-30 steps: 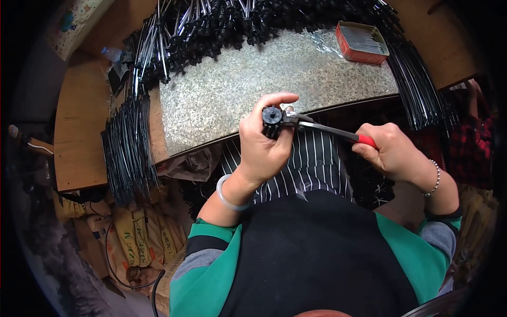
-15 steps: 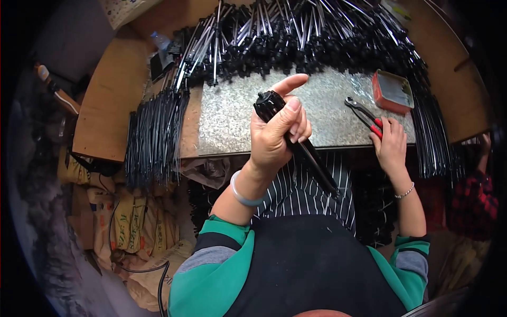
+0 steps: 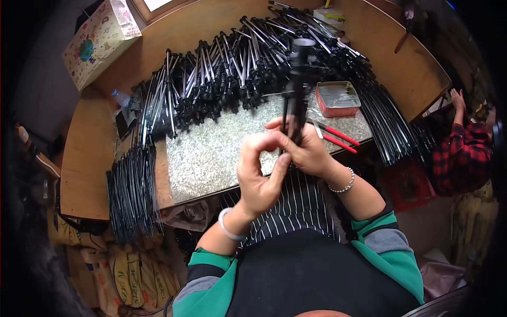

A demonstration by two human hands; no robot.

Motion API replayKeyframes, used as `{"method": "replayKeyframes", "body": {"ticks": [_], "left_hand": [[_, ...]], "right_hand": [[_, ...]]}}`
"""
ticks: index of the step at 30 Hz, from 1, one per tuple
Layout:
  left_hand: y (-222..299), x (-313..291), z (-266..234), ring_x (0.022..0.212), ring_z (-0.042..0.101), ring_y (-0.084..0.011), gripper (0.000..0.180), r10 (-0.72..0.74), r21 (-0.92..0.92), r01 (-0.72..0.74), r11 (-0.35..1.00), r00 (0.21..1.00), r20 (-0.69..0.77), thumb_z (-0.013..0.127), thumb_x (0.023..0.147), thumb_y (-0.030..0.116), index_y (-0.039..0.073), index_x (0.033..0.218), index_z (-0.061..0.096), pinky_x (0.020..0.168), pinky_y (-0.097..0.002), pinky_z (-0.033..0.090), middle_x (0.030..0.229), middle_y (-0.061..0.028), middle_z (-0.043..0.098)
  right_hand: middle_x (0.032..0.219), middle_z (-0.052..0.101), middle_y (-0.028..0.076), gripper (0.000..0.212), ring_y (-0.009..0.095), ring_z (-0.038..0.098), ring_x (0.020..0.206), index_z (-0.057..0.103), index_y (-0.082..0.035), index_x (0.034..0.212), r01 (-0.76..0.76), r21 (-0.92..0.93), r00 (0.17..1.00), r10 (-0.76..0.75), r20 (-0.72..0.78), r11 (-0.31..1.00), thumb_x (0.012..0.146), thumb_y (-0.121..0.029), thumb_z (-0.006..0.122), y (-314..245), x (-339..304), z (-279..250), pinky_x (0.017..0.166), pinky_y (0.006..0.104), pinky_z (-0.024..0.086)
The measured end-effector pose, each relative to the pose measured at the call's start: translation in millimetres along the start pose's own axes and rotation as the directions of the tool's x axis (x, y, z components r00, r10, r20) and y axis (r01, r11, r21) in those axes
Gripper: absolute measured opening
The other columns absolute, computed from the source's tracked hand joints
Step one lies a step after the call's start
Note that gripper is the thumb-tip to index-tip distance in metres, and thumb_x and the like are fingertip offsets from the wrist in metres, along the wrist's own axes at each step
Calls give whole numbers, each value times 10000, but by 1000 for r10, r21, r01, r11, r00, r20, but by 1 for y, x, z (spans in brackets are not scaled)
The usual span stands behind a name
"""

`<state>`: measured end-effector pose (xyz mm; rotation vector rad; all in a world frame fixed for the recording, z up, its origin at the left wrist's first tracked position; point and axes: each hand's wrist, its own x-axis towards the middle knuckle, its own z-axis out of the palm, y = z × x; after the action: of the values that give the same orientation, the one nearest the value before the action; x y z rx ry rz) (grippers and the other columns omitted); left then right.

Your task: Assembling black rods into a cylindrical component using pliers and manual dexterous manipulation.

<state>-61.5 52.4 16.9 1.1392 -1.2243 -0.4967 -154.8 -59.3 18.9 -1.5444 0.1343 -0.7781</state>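
A black, closed umbrella frame (image 3: 299, 100) stands nearly upright before me over the bench, its upper end blurred by motion. My right hand (image 3: 312, 153) is wrapped round its lower part. Thumb and forefinger of my left hand (image 3: 262, 168) meet in a pinch at the frame's lower end, close against the right hand; the exact spot they grip is partly hidden. Pliers with red handles (image 3: 340, 140) lie on the bench just beyond my right hand, their jaws partly covered. Behind them sits a red rectangular tin (image 3: 338, 108) with thin, shiny pieces inside.
Many similar frames (image 3: 216, 74) with silvery shafts are heaped along the bench's back. Thin black ribs hang over the front edge at left (image 3: 132, 190) and right (image 3: 388, 132). A patterned paper bag (image 3: 103, 45) stands back left. Another person in a checked sleeve (image 3: 459, 153) is at right.
My right hand has left the pliers and taken hold of the frame. The frame has swung from slanting toward me to nearly upright, and my left hand has moved to its lower end. The view has shifted.
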Motion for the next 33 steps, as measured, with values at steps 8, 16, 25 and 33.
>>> {"method": "replayKeyframes", "body": {"ticks": [8,16,25,33], "left_hand": [[32,53,5,841,542,-117,346,183,-76,-210,975,946,-269,650,797,15,-5,1114,512,747,-243,457,958,-54,515],[27,57,10,920,550,-98,332,148,-233,-188,954,973,-176,591,847,-22,0,1152,461,794,-215,448,1006,-47,575],[33,65,2,926,555,-105,367,325,172,-313,934,944,-49,604,836,-24,-9,1171,453,835,-236,450,999,-45,574],[40,75,-8,965,564,-132,370,132,-158,-123,980,990,47,622,817,-32,-15,1159,483,857,-263,457,1015,-76,584]], "right_hand": [[1178,506,160,466,209,493,1133,371,20,1257,121,-264,988,-91,121,957,859,-90,588,5,2,0,956,341,393],[1101,509,138,617,180,522,967,289,27,1331,470,-652,744,-664,-71,595,836,-116,628,-6,-13,-12,831,308,423],[650,512,-42,578,85,461,541,319,23,1332,22,-658,997,-67,-44,753,874,-187,602,-41,-14,-17,514,240,387],[856,588,32,404,84,564,770,404,10,1259,346,-287,814,-438,-382,893,915,-151,543,-17,7,11,697,223,461]]}}
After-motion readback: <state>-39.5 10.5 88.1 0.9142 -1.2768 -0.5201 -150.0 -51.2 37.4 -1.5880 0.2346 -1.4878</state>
